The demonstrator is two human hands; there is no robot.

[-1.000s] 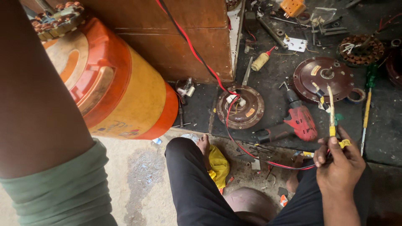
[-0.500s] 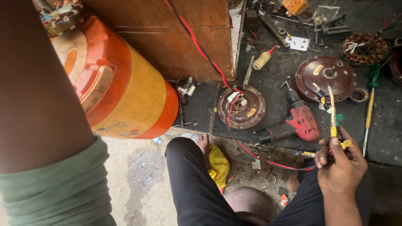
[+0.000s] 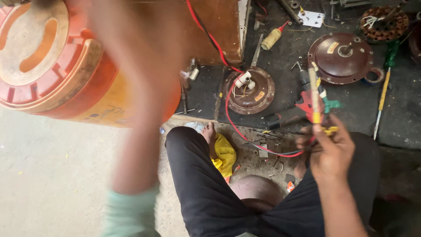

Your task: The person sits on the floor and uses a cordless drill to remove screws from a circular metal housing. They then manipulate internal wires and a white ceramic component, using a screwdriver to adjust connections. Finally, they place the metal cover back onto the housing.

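A: Right hand?
B: Fingers closed around a yellow-handled screwdriver, held upright near the right, with red wire pinched alongside.
A: Left hand?
B: Blurred at far left; finger state cannot be told.
A: Containers?
B: An orange drum is laid tilted at far left, lidded; contents unseen.

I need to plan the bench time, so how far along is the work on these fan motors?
Done: the brown motor housing lies opened on the dark mat, red wire leading into it. In hand: the right hand grips a yellow-handled tester screwdriver and wire ends. The left hand is lost in the blur of the raised arm. Left: a second housing and a wound stator sit apart, unassembled.
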